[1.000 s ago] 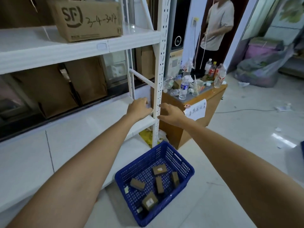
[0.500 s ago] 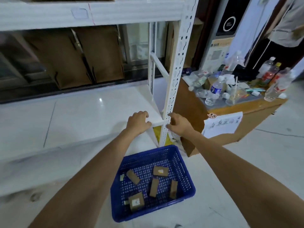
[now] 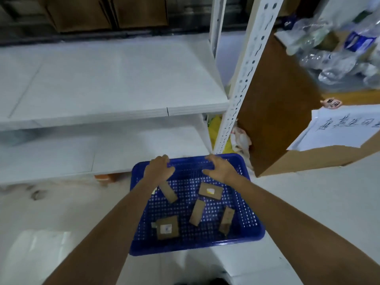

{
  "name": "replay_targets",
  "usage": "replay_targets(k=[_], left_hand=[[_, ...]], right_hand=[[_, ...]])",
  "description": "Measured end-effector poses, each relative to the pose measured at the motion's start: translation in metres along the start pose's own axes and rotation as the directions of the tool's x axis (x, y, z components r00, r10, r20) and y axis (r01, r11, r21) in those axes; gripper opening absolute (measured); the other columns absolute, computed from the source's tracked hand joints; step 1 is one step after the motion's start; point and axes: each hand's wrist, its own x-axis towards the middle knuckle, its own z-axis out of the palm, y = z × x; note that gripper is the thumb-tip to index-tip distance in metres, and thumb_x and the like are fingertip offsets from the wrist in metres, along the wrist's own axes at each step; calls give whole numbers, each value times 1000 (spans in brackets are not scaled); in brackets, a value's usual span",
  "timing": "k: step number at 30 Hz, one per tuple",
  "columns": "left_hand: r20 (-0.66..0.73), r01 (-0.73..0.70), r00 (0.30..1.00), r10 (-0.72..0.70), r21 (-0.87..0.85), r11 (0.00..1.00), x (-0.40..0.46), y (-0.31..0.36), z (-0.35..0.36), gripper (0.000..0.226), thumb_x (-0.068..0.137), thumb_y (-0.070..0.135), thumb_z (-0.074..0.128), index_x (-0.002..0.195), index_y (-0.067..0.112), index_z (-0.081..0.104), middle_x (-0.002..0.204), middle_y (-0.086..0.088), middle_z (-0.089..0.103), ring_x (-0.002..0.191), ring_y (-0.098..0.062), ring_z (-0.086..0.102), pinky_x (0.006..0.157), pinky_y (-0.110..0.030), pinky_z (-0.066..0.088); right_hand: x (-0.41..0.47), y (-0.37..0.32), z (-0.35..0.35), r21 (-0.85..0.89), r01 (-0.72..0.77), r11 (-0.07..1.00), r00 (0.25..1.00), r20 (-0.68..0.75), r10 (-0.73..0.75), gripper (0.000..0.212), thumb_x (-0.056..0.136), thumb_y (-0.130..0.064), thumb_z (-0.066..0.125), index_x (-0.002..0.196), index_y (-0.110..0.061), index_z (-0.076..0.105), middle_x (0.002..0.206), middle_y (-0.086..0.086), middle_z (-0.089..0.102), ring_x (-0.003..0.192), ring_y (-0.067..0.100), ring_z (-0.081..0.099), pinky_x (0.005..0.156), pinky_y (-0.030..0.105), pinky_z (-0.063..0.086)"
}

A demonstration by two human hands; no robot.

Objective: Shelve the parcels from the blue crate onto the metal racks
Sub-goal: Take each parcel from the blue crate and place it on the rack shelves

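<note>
Taking the blue crate (image 3: 197, 241) on the floor as my mark: off its far left edge the white metal rack (image 3: 115, 79) shows two bare shelves, where the parcels must go. A moment ago both my hands rested up on the rack's shelf edge and post; now they have dropped to the crate's far rim. My left hand (image 3: 159, 168) hangs over the far-left corner, grip loosely curled and holding nothing, just above a slim parcel (image 3: 169, 191). My right hand (image 3: 221, 168) hovers over the far-right rim, fingers spread, with the labelled parcel (image 3: 210, 191) just below it. Three more parcels lie nearer me inside the crate. I judge the next pick is beginning, nothing lifted yet.
</note>
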Motion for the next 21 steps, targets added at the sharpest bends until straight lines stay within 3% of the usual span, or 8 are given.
replay_targets(k=[4,7,9,11,14,16,18,21], left_hand=[[84,136,988,-131,-58,989,38,-76,108,29,95,31,49,114,10,51,97,-6,58,74,-18,54,60,-33,42],[83,232,970,-229,-40,972,61,-122,176,36,98,31,43,119,2,52,89,-7,58,73,-21,57,62,-31,41],[162,281,946,-279,12,960,78,-148,213,31,100,28,38,112,3,52,80,-7,52,67,-19,49,66,-31,39],[277,352,895,-350,47,935,91,-167,237,32,103,32,34,116,9,51,102,-9,57,79,-21,52,76,-33,39],[414,511,802,-431,-102,854,107,-197,266,51,103,37,36,146,8,35,152,-14,35,116,-24,46,86,-36,35],[488,676,701,-521,-221,703,113,-218,278,76,96,50,47,151,5,20,158,-14,21,136,-33,37,94,-41,41],[562,770,599,-570,-211,601,124,-241,291,94,88,61,51,153,6,12,160,-16,16,140,-38,32,104,-49,42],[703,815,467,-537,-107,569,141,-262,310,92,88,66,44,153,9,13,158,-19,21,140,-41,30,108,-55,36]], right_hand=[[59,52,107,-12,-41,999,988,148,42,66,92,-44,60,148,-22,34,154,10,33,132,31,44,103,38,41],[102,77,186,-18,-76,997,960,271,78,65,95,-48,54,149,-20,33,151,9,38,124,29,50,99,38,46],[130,86,237,-39,-90,995,928,360,98,66,97,-51,48,150,-16,30,141,8,47,112,27,55,90,38,48],[156,95,283,-51,-115,992,888,443,126,71,98,-53,44,153,-10,25,129,8,52,104,26,55,78,34,44],[190,110,336,21,-222,975,842,509,181,69,99,-53,42,151,-9,29,144,16,47,117,36,54,90,41,48],[205,116,359,53,-337,940,778,578,247,76,98,-58,38,155,-14,17,138,20,51,109,38,60,92,46,53],[219,117,375,51,-414,909,717,634,291,85,94,-64,37,157,-14,7,146,23,42,116,42,58,95,52,53],[235,116,396,152,-515,843,663,695,279,93,88,-67,49,156,-17,11,156,22,25,125,47,50,88,59,54]])
